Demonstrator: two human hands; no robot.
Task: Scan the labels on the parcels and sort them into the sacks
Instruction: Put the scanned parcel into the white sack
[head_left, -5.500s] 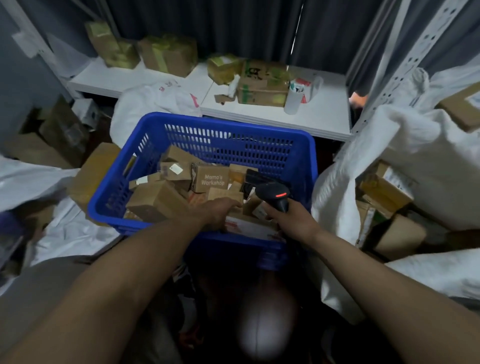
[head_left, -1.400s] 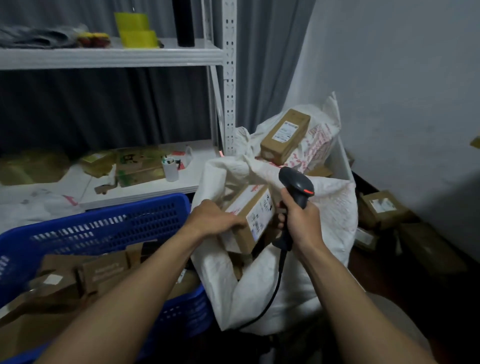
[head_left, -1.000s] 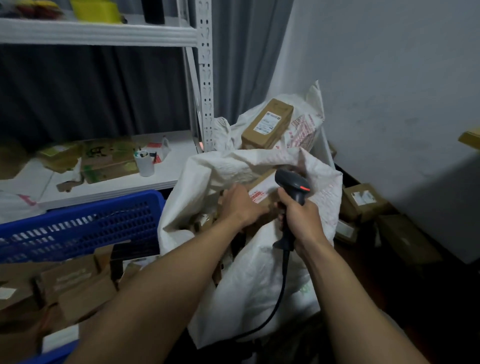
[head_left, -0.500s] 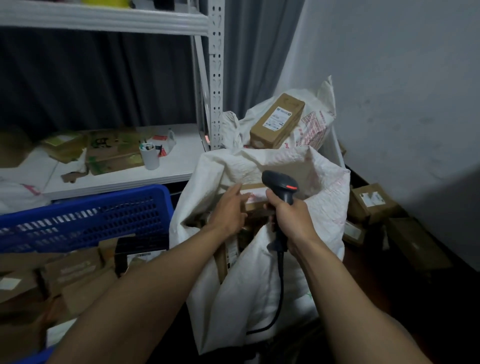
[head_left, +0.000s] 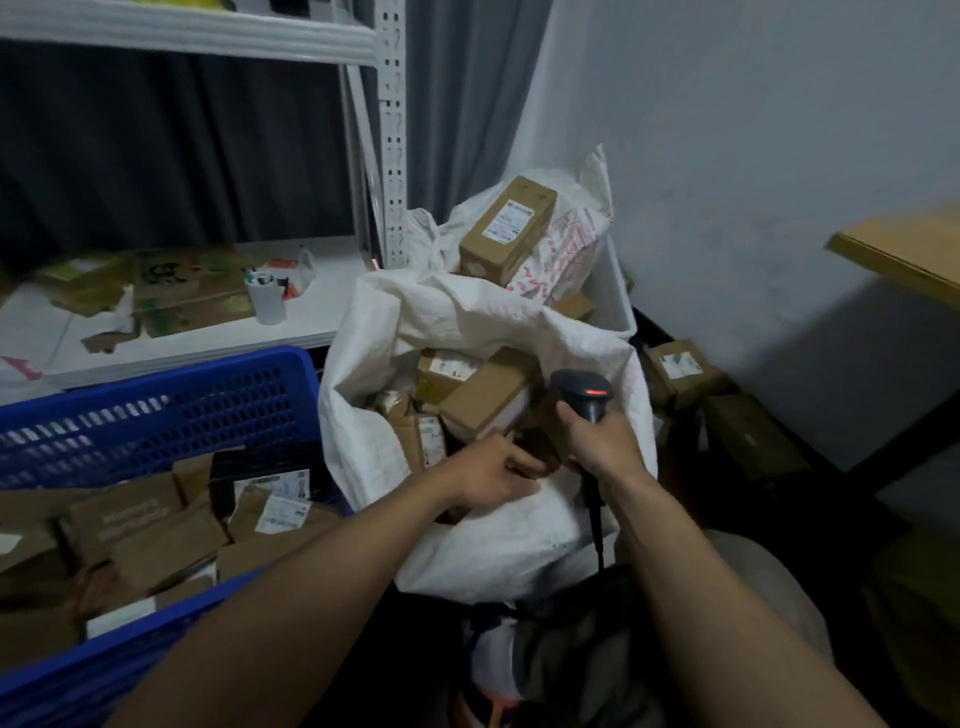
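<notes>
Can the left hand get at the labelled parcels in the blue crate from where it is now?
Probably yes. The left hand is at the white sack's mouth, seemingly empty, and the blue crate sits open-topped right beside it with parcels exposed on top.

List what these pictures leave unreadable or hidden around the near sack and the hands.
- Head view: print on the parcel labels in the near white sack is too small and blurred to read.
- Whether the left hand grips anything: its fingers curl out of sight at the sack's mouth.
- The scanner grip is covered by the right hand.
- The blue basket is cut off by the left and bottom edges.
</notes>
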